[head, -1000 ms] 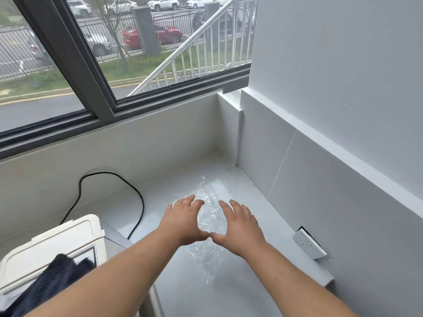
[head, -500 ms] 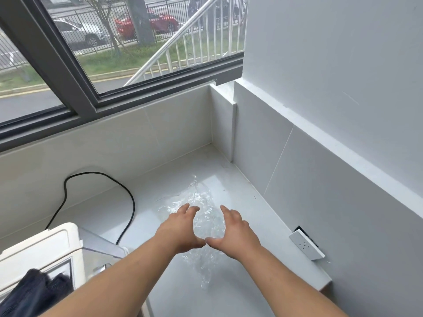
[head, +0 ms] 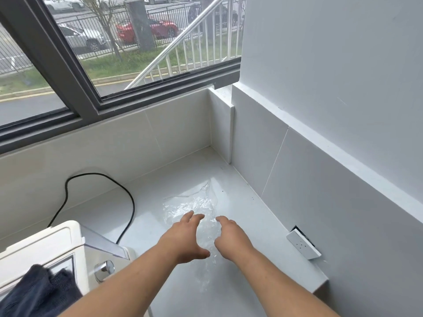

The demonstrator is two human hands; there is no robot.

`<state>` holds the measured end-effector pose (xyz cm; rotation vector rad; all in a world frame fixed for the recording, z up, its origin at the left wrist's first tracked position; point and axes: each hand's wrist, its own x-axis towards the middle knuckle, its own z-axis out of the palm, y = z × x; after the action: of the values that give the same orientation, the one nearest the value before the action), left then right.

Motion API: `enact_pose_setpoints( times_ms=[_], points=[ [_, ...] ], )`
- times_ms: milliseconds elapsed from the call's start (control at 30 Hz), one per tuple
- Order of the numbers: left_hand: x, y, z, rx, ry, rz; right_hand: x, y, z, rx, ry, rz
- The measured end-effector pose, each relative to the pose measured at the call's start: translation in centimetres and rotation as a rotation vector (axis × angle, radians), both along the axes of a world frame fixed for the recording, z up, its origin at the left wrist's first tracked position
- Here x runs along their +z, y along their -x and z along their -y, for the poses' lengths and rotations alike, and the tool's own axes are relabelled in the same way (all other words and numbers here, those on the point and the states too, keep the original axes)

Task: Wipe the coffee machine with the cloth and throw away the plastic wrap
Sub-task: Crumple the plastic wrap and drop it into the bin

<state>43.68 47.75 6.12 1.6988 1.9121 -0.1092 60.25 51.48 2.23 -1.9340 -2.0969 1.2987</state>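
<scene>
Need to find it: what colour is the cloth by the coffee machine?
Cloth: dark navy, head view.

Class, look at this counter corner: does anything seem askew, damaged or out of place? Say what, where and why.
The wall socket low on the right hangs tilted out of its dark cutout rather than flush, so it looks loose. Crumpled plastic wrap lies on the counter, and a dark cloth is draped over the coffee machine.
</scene>
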Motion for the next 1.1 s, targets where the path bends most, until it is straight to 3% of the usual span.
enact_pose_setpoints(
  times_ms=[333, 700, 867, 1000, 1100],
  points=[
    [2.3, -0.2, 0.8, 0.016, -0.125, 0.000, 3.7, 1.8, -0.6, -0.231, 0.067, -0.487],
    [6.0, 0.7, 1.0, 0.055, -0.364, -0.096, 10.0, 3.7, -0.1, -0.310, 0.088, -0.888],
    [8.1, 1.9, 1.4, 0.017, -0.416, -0.118, 11.6, 3.9, 0.8, -0.366, 0.055, -0.914],
    [9.8, 2.7, 2.0, -0.020, -0.514, -0.031, 11.9, 4.7, 1.9, -0.385, -0.016, -0.744],
    [11.3, 2.7, 2.2, -0.017, -0.567, 0.055, 12.4, 4.8, 2.6, -0.460, 0.086, -0.751]
  ],
)
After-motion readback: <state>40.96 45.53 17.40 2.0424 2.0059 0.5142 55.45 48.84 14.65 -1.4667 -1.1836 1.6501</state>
